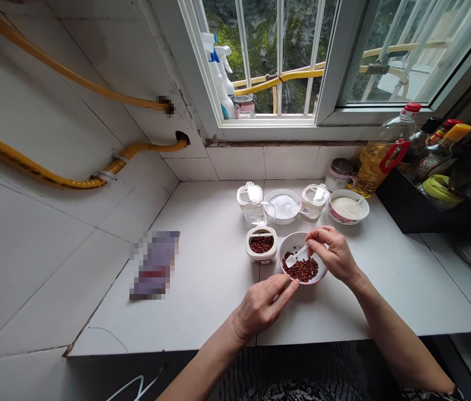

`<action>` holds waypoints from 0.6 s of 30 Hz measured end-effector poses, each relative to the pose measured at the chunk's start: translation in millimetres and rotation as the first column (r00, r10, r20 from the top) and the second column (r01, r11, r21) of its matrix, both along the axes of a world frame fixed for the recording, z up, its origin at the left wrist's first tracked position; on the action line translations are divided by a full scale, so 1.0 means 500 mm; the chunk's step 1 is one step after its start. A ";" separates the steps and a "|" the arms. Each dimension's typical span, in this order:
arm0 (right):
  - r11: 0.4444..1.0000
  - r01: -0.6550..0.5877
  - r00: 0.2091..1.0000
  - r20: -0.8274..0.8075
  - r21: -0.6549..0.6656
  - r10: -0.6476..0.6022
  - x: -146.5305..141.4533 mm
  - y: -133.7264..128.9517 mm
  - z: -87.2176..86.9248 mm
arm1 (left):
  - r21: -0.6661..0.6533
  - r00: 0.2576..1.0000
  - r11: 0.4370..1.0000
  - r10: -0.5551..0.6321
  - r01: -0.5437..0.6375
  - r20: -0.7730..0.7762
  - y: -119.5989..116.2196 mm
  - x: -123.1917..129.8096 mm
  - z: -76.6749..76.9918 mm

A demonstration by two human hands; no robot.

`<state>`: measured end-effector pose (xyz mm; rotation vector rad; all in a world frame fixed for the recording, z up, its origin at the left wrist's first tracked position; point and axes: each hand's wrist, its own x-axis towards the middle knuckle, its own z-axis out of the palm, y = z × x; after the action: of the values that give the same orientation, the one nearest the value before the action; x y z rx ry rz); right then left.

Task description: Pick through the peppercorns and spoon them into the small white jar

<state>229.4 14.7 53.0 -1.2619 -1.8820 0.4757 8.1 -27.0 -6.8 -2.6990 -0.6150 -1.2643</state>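
My right hand (330, 250) pinches the handle of a small white spoon (296, 256), whose bowl is down in a pink-rimmed bowl (322, 272) of reddish-brown peppercorn-like grains (304, 270). At the near left rim of that bowl rests my left hand (266, 301), its fingers extended against the edge. Just left of the bowl stands a small white container (261, 257) with its clear lid raised, filled with the same kind of grains.
Behind are two lidded containers (249, 196) (314, 201), a bowl of white powder (284, 206) and a flowered bowl (349, 207). An oil bottle (375, 161), a jar (341, 175) and a black box (411, 209) of bottles stand right. A blurred packet (155, 267) lies left.
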 end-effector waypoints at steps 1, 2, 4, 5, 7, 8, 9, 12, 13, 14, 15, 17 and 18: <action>1.000 0.007 1.000 0.005 0.001 -0.007 0.003 0.001 0.000 | 0.001 1.000 1.000 0.000 0.000 0.000 0.000 0.000 0.000; 1.000 0.008 1.000 0.019 0.005 -0.009 0.004 0.002 -0.001 | 0.003 1.000 1.000 -0.001 0.001 0.001 0.000 0.000 0.000; 1.000 -0.006 0.998 0.055 0.011 0.005 0.003 0.003 -0.004 | 0.004 1.000 1.000 0.000 0.000 0.006 0.000 0.001 0.000; 1.000 -0.024 0.997 0.070 0.008 0.023 0.001 0.003 -0.005 | 0.003 1.000 1.000 0.000 0.000 0.009 0.000 0.001 0.000; 0.998 -0.060 0.995 0.079 -0.007 0.061 -0.004 0.001 -0.008 | -0.002 1.000 1.000 0.002 -0.002 0.011 -0.001 0.000 -0.001; 0.997 -0.072 0.995 0.071 -0.019 0.073 -0.006 0.000 -0.009 | -0.006 1.000 1.000 0.003 -0.003 0.007 -0.001 0.000 -0.001; 0.996 -0.078 0.995 0.057 -0.032 0.079 -0.007 0.000 -0.008 | -0.011 1.000 1.000 0.003 -0.003 0.003 -0.002 -0.001 -0.001; 0.995 -0.062 0.998 -0.006 -0.081 0.062 -0.006 -0.002 -0.004 | -0.024 1.000 1.000 -0.003 0.003 -0.010 -0.002 -0.002 -0.002; 0.994 -0.054 0.998 -0.027 -0.097 0.052 -0.005 -0.002 -0.002 | -0.024 1.000 1.000 -0.004 0.003 -0.009 -0.002 -0.002 -0.001; 0.993 -0.045 0.998 -0.046 -0.109 0.040 -0.003 -0.001 -0.001 | -0.022 1.000 1.000 -0.003 0.002 -0.007 -0.002 -0.002 -0.001; 0.992 -0.037 0.998 -0.059 -0.117 0.030 -0.001 -0.001 0.001 | -0.018 1.000 1.000 -0.001 0.001 -0.004 -0.002 -0.002 0.000; 0.992 -0.022 0.997 -0.075 -0.126 0.013 0.002 -0.001 0.002 | -0.009 1.000 1.000 0.001 -0.001 0.003 -0.001 -0.001 0.001; 0.992 -0.013 0.997 -0.077 -0.125 0.004 0.003 0.000 0.003 | -0.008 1.000 1.000 0.000 0.000 0.006 -0.001 -0.001 0.002</action>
<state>231.1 14.6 54.4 -1.2988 -1.8171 0.6473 7.6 -27.5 -6.0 -2.7027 -0.6228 -1.2725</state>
